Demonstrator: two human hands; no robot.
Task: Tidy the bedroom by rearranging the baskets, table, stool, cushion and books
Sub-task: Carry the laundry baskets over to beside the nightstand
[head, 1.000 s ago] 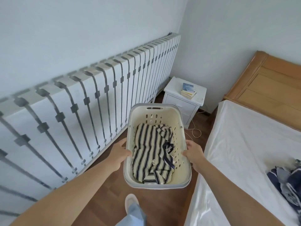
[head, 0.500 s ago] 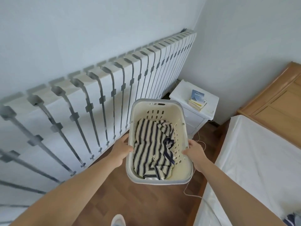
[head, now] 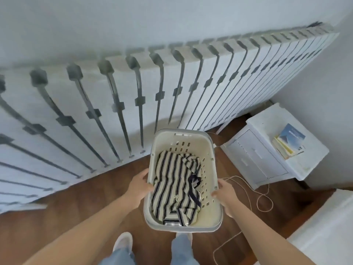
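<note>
A cream plastic laundry basket [head: 210, 152] with a grey rim hangs above the wooden floor in front of me. A striped cream-and-navy garment [head: 175, 188] lies inside it. My left hand [head: 138, 185] grips the basket's left rim, thumb over the edge. My right hand [head: 226, 194] grips the right rim. A stack of books [head: 288, 144] with a blue cover on top lies on the white bedside table [head: 267, 119] at the right.
A long white radiator [head: 191, 88] runs along the wall just beyond the basket. A thin cord [head: 256, 194] trails over the floor between the table and the white bed [head: 324, 236] at lower right. My feet stand under the basket.
My view has tilted down and turned left, toward the radiator. The basket is held lower and closer to the floor. The bed has slid out to the lower right corner.
</note>
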